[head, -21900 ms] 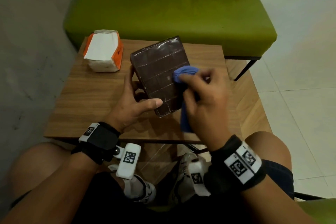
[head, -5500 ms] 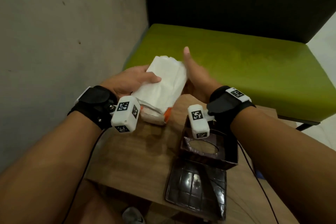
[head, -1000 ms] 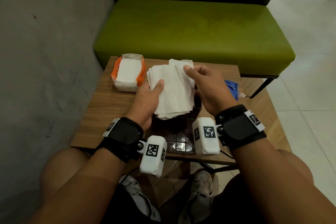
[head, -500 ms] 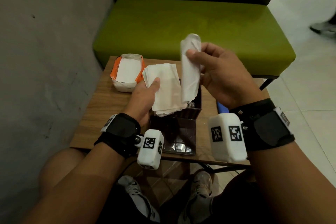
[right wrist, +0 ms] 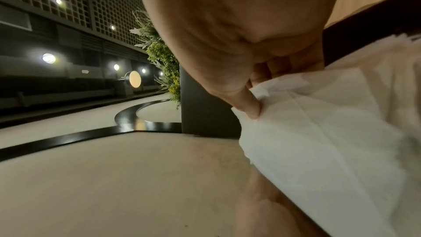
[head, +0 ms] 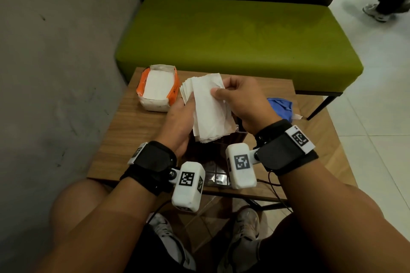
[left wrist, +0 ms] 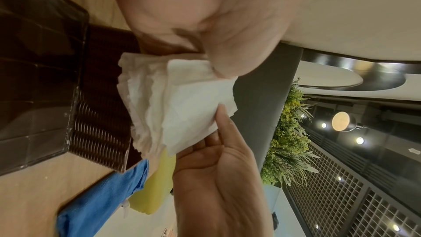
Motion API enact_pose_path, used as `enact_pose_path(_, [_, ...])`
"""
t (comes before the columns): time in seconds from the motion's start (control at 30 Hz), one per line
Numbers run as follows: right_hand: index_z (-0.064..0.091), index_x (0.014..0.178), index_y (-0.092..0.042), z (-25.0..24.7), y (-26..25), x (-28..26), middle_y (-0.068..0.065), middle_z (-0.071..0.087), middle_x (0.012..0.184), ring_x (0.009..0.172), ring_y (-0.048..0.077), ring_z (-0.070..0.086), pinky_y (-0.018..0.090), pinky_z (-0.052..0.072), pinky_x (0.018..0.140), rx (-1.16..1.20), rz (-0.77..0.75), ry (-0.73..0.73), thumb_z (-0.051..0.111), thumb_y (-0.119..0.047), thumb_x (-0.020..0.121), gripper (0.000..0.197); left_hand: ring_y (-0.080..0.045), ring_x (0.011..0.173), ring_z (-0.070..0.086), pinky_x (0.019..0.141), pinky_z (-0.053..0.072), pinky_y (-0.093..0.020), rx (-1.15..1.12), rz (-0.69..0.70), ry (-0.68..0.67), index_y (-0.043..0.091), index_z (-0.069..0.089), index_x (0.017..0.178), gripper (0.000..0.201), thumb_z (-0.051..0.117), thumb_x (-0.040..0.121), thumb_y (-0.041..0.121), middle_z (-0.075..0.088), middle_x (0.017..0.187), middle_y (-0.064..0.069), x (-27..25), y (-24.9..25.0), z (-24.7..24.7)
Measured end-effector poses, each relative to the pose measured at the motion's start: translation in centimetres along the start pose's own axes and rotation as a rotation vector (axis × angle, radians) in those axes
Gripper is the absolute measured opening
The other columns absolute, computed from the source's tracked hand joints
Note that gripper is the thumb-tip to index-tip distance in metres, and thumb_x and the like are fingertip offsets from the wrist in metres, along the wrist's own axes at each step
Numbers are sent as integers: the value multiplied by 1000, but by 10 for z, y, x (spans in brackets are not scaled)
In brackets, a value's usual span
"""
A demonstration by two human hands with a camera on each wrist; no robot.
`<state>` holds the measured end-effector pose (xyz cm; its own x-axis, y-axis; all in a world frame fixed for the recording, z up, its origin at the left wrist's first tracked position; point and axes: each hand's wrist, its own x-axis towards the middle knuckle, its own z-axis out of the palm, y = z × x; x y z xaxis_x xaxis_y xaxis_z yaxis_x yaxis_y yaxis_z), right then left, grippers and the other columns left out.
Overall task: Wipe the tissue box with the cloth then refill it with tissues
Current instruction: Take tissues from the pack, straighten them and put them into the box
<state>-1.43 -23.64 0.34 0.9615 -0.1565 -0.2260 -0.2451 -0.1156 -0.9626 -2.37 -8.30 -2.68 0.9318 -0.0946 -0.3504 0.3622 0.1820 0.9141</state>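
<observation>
Where it was raised, right hand (head: 240, 101) lowered, pinching tissues (head: 208, 111)

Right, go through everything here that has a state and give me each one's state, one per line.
tissue box: open, its lid lying flat toward the person.
stack of tissues: held over the box by both hands, not yet inside.
left hand: grips the stack's left side.
right hand: pinches the top sheets.
tissue pack: torn open, tissues inside, on the table.
blue cloth: crumpled, lying on the table, untouched.
</observation>
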Motion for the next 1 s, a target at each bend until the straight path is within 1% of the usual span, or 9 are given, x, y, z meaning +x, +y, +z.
enact_pose_path(0.1, [70, 92, -4, 5, 6, 2, 16, 76, 94, 82, 23, 70, 43, 60, 75, -68, -63, 53, 75, -12, 95, 10, -19, 115, 77, 100, 62, -41, -67, -26, 11, 21, 64, 142, 48, 38, 115, 50, 80, 125, -2, 0, 0, 1])
enact_pose_path(0.17, [69, 87, -4, 7, 9, 4, 15, 72, 85, 77, 23, 66, 44, 57, 71, -107, -96, 78, 76, -16, 92, 15, -17, 113, 78, 95, 63, -36, -47, -5, -15, 22, 66, 139, 49, 39, 113, 53, 80, 124, -1, -2, 2, 4])
enact_pose_path(0.3, [67, 84, -9, 6, 7, 2, 8, 67, 80, 72, 22, 64, 41, 55, 68, -146, -135, 79, 78, -19, 93, 18, -22, 122, 74, 103, 61, -44, 18, 87, -10, 18, 56, 151, 39, 54, 113, 28, 74, 136, -5, 3, -7, 3])
enact_pose_path(0.43, [67, 92, -2, -5, 7, 0, 13, 68, 79, 59, 21, 64, 31, 51, 54, -61, -46, 68, 74, -17, 99, 19, -21, 125, 72, 108, 58, -47, 15, 98, 23, 17, 55, 152, 39, 53, 114, 23, 73, 138, -3, 7, -12, 2])
enact_pose_path(0.53, [64, 92, -4, -8, 10, 0, 16, 64, 81, 68, 28, 57, 39, 46, 58, -17, 0, 134, 62, -15, 104, 16, -19, 127, 70, 111, 56, -47, 41, 95, 40, 18, 55, 152, 40, 55, 113, 26, 72, 140, 1, 7, -14, 2])
enact_pose_path(0.7, [60, 101, -16, 8, 13, 0, -3, 68, 95, 83, 13, 63, 31, 50, 70, -276, -186, 160, 74, -54, 94, 41, -20, 122, 74, 101, 62, -44, 69, 126, 0, 20, 54, 152, 39, 53, 113, 25, 74, 136, -3, 4, -12, 6])
enact_pose_path(0.87, [57, 86, -13, -1, 17, 14, 3, 62, 78, 71, 17, 58, 42, 54, 71, -113, -90, 202, 65, -32, 105, 28, -19, 123, 73, 105, 60, -46, 35, 92, 2, 17, 55, 150, 38, 55, 113, 27, 73, 136, -2, 2, -11, 4])
enact_pose_path(0.93, [59, 93, -13, -4, 15, 13, 4, 68, 86, 78, 19, 63, 50, 57, 81, -79, -79, 238, 55, -41, 109, 32, -19, 125, 72, 107, 59, -46, 27, 80, 9, 18, 55, 151, 40, 56, 113, 28, 73, 138, 0, 3, -11, 4])
enact_pose_path(1.0, [59, 110, -15, -2, 13, 7, -1, 69, 98, 87, 13, 66, 43, 58, 81, -66, -73, 211, 51, -59, 105, 45, -19, 125, 72, 108, 59, -47, 19, 88, 11, 18, 55, 151, 40, 55, 113, 27, 73, 137, -1, 5, -10, 5])
